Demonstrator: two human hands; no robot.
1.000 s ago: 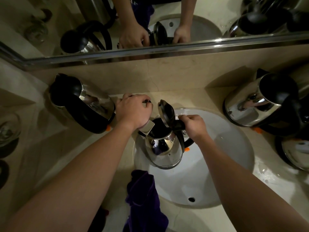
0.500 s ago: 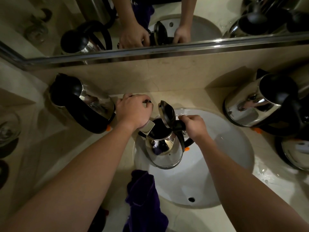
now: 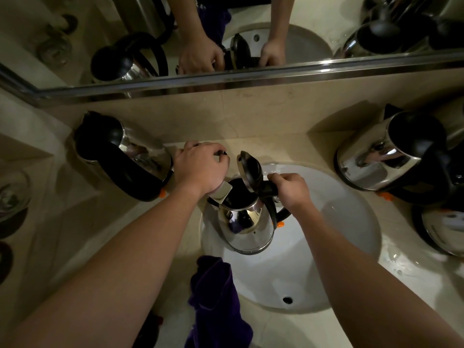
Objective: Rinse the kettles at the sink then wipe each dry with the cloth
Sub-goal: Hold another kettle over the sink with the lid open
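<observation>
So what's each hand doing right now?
Left hand: fingers curled on the tap, which it mostly hides.
Right hand: gripping the open kettle by its handle.

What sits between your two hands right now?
In the head view, the raised black lid of the kettle stands between the left hand and right hand.

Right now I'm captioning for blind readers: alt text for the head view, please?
A right hand grips the handle of an open-lidded steel kettle over a white sink while the left hand grasps the tap. A purple cloth drapes over the front rim; more kettles stand on either side.
</observation>
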